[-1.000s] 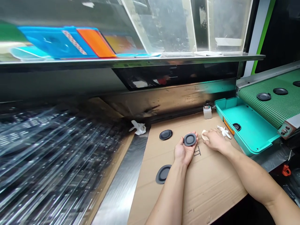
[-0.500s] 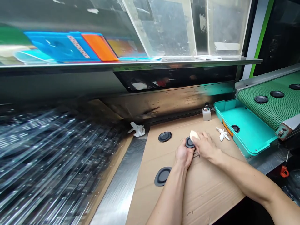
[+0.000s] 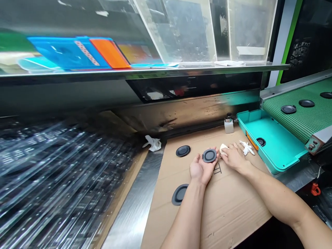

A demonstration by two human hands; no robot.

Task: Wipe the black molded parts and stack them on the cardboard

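In the palm of my left hand (image 3: 201,171) rests a round dark-grey disc-shaped part (image 3: 209,155) with a raised rim, its face turned up and my fingers around its edge. My right hand (image 3: 235,156) pinches a white wiping cloth (image 3: 223,148) just to the right of the disc, apart from it. On the cardboard sheet (image 3: 233,204) beneath lie two more such parts: one disc (image 3: 183,151) to the upper left and a larger-looking disc (image 3: 180,194) partly behind my left forearm.
A teal tray (image 3: 285,152) holding one small round part stands at the right, below a green conveyor belt (image 3: 316,110) carrying several discs. A small bottle (image 3: 229,124) stands at the back. Crumpled white cloth (image 3: 153,143) lies left. Clear plastic trays (image 3: 57,186) fill the left side.
My right hand has moved right with the cloth, off the disc. My left hand has opened out somewhat, so the disc's whole face shows.
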